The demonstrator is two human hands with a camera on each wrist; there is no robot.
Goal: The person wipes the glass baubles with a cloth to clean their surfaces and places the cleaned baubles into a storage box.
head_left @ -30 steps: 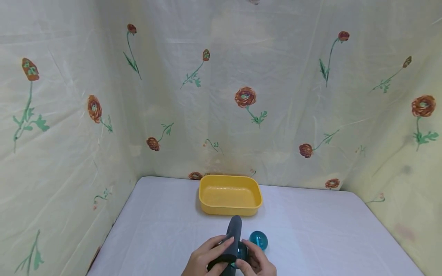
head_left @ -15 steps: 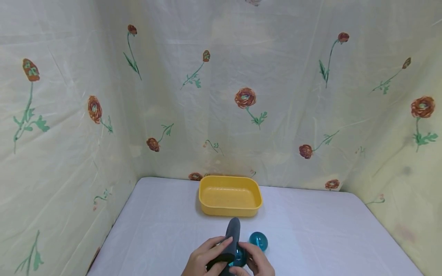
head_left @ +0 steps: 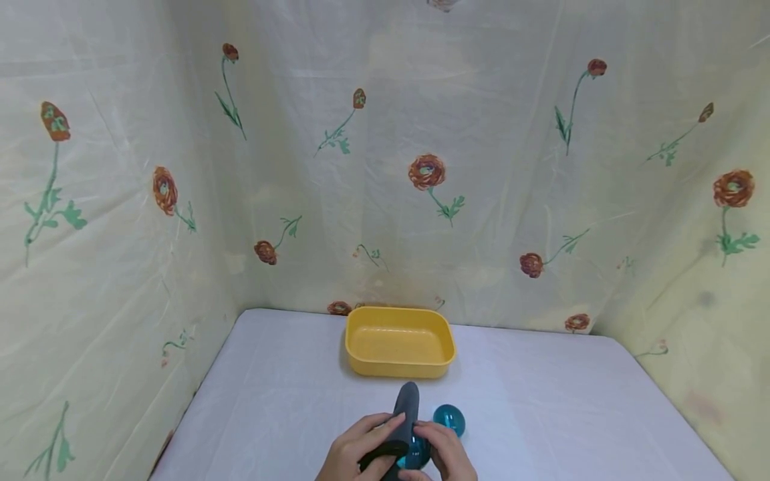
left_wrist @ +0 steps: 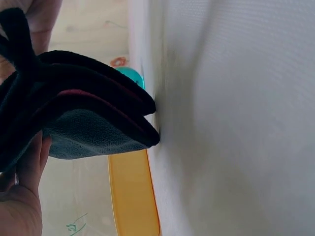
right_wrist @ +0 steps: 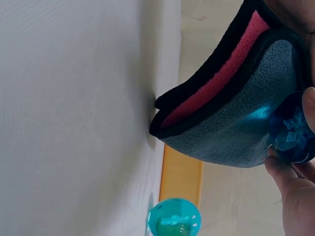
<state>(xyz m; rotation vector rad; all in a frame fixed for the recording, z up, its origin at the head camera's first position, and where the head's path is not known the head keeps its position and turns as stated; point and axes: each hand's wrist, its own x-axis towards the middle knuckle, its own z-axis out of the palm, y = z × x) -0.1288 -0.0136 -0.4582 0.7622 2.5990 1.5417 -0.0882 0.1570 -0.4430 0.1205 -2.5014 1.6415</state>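
The dark blue see-through ball lies against the grey face of a folded cloth, and that contact is the relation that seems to matter most. Seen from the head view, the cloth sits at about eleven o'clock from the ball, its long axis running from roughly half past twelve down to half past six. Black edging and a pink layer show at its fold in the right wrist view. How firmly ball and cloth press together is hard to judge, since fingers cover part of the ball.

The right hand, at three o'clock, is the nearer one; it pinches the ball between thumb and fingers. The left hand, at nine o'clock, grips the cloth, fingers over it and thumb beneath.

Farther out, a teal ball rests on the white table between one and two o'clock from the held one, just beyond the right hand. The yellow tray stands near twelve o'clock, past the cloth's far tip.
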